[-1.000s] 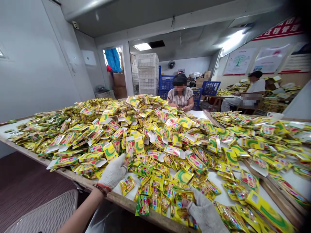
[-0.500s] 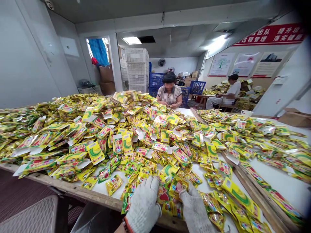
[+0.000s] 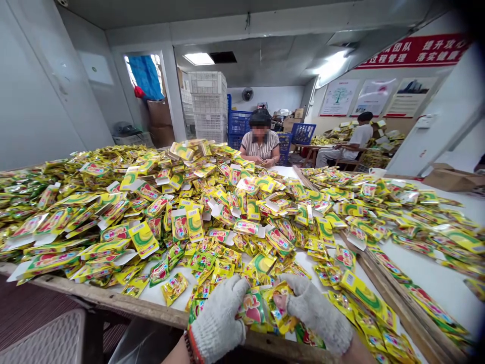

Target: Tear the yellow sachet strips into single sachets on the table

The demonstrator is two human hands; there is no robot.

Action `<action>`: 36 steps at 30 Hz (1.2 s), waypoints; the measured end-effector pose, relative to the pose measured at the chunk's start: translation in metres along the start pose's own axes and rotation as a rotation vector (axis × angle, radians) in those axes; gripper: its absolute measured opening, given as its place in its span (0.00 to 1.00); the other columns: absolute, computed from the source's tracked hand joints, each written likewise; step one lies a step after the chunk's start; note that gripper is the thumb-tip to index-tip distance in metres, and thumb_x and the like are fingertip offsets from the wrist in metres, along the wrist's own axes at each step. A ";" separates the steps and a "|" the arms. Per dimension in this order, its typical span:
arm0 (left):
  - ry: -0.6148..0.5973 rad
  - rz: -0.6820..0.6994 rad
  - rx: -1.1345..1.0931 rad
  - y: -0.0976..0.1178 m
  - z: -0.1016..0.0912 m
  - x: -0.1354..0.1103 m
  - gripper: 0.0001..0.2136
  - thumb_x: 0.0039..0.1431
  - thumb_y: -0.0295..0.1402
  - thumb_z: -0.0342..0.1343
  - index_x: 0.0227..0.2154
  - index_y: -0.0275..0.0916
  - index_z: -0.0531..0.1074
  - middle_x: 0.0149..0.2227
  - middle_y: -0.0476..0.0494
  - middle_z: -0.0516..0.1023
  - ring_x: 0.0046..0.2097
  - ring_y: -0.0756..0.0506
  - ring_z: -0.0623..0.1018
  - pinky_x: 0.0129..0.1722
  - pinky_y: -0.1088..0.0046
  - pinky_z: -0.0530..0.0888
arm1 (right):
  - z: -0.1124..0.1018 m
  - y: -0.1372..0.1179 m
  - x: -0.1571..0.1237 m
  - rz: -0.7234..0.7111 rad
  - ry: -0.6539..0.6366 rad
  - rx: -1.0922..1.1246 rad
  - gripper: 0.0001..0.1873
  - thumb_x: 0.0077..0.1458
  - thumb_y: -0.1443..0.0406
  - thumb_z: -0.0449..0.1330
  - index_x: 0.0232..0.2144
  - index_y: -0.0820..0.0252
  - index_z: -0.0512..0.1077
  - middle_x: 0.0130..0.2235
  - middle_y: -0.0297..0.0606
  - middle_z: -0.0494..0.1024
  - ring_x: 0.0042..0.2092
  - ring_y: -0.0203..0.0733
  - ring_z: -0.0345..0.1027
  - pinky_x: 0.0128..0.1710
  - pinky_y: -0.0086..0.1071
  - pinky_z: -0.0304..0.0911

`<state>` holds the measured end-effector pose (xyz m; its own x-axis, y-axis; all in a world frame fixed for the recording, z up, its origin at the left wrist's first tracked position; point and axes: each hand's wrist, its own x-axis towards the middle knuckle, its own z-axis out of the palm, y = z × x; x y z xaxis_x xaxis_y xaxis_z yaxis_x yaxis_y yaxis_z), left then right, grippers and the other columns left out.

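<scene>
Both my hands wear white knitted gloves and work at the table's near edge. My left hand (image 3: 220, 318) is closed around a green packet with a red fruit picture (image 3: 253, 306). Beside it, my right hand (image 3: 316, 311) pinches a small yellow packet (image 3: 283, 313) between bare thumb tip and fingers. The two held packets overlap, and I cannot tell whether more are stacked behind them. Just beyond the hands lie many loose packets (image 3: 175, 288) and flat yellow cartons (image 3: 144, 239), some with white end flaps open.
A wooden strip (image 3: 390, 290) divides the white table on the right. Across the table sits a person (image 3: 259, 144) with hands together; another person (image 3: 359, 139) sits farther back. White crates (image 3: 207, 103) and blue crates (image 3: 242, 123) are stacked behind. A chair (image 3: 56, 336) stands lower left.
My right hand has swung up and turned inward, its wrist now farther right. The packets between my hands are lifted and show more plainly. The view has shifted slightly right.
</scene>
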<state>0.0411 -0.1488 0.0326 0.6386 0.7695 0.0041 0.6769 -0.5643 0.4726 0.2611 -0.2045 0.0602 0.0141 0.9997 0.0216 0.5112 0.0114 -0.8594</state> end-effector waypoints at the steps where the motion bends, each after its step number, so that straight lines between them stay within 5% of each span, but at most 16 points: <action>1: 0.008 0.001 0.006 0.001 -0.002 0.000 0.34 0.40 0.26 0.53 0.57 0.39 0.66 0.60 0.38 0.67 0.60 0.37 0.67 0.62 0.62 0.64 | -0.002 0.000 0.001 0.016 -0.011 -0.004 0.09 0.51 0.59 0.57 0.27 0.57 0.74 0.27 0.35 0.77 0.30 0.43 0.69 0.29 0.31 0.64; 6: 0.003 0.063 0.090 0.005 -0.007 0.000 0.35 0.37 0.24 0.49 0.55 0.41 0.68 0.59 0.40 0.69 0.58 0.36 0.69 0.62 0.56 0.63 | -0.002 0.002 0.007 0.065 0.001 -0.195 0.08 0.43 0.62 0.60 0.17 0.57 0.69 0.22 0.34 0.74 0.28 0.42 0.64 0.28 0.32 0.61; 14: 0.016 -0.095 -0.072 0.016 0.013 -0.002 0.35 0.39 0.30 0.55 0.57 0.39 0.66 0.61 0.36 0.68 0.62 0.33 0.67 0.62 0.60 0.66 | 0.034 0.018 0.003 0.143 0.396 -0.170 0.20 0.54 0.55 0.55 0.43 0.60 0.75 0.47 0.50 0.79 0.49 0.54 0.72 0.51 0.41 0.65; 19: 0.125 -0.144 -0.057 0.017 0.033 -0.003 0.37 0.40 0.27 0.55 0.59 0.38 0.64 0.62 0.34 0.66 0.62 0.32 0.66 0.63 0.56 0.65 | 0.044 0.017 -0.005 0.103 0.335 -0.351 0.15 0.57 0.58 0.55 0.39 0.58 0.78 0.44 0.51 0.81 0.48 0.56 0.74 0.51 0.44 0.66; 24: 0.060 -0.129 0.039 0.021 0.035 -0.003 0.37 0.40 0.24 0.52 0.59 0.36 0.65 0.63 0.34 0.64 0.63 0.32 0.64 0.64 0.57 0.62 | 0.032 0.002 -0.005 0.072 0.237 -0.495 0.14 0.56 0.65 0.54 0.41 0.59 0.78 0.45 0.50 0.81 0.48 0.53 0.74 0.52 0.42 0.65; 28: 0.056 -0.118 0.129 0.017 0.030 -0.002 0.37 0.41 0.22 0.50 0.60 0.39 0.64 0.63 0.37 0.65 0.63 0.35 0.64 0.64 0.54 0.61 | 0.017 -0.003 -0.009 0.054 0.097 -0.440 0.10 0.56 0.62 0.55 0.34 0.56 0.76 0.36 0.43 0.81 0.38 0.47 0.74 0.41 0.35 0.67; 32: 0.054 -0.055 0.124 0.017 0.027 -0.001 0.37 0.40 0.22 0.51 0.60 0.41 0.64 0.62 0.38 0.66 0.61 0.35 0.65 0.63 0.54 0.62 | 0.015 -0.001 -0.010 0.050 0.164 -0.466 0.09 0.51 0.64 0.57 0.20 0.55 0.69 0.29 0.40 0.77 0.33 0.45 0.68 0.37 0.36 0.62; 36: 0.006 -0.057 0.097 0.022 0.028 -0.002 0.38 0.40 0.22 0.52 0.60 0.40 0.63 0.64 0.37 0.63 0.63 0.35 0.64 0.64 0.55 0.61 | 0.023 0.002 -0.008 0.103 0.123 -0.339 0.11 0.49 0.68 0.54 0.17 0.56 0.66 0.25 0.38 0.74 0.30 0.42 0.66 0.33 0.34 0.59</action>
<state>0.0646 -0.1710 0.0186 0.5957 0.8031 -0.0149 0.7449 -0.5454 0.3844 0.2425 -0.2118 0.0462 0.1728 0.9847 0.0223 0.7570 -0.1183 -0.6426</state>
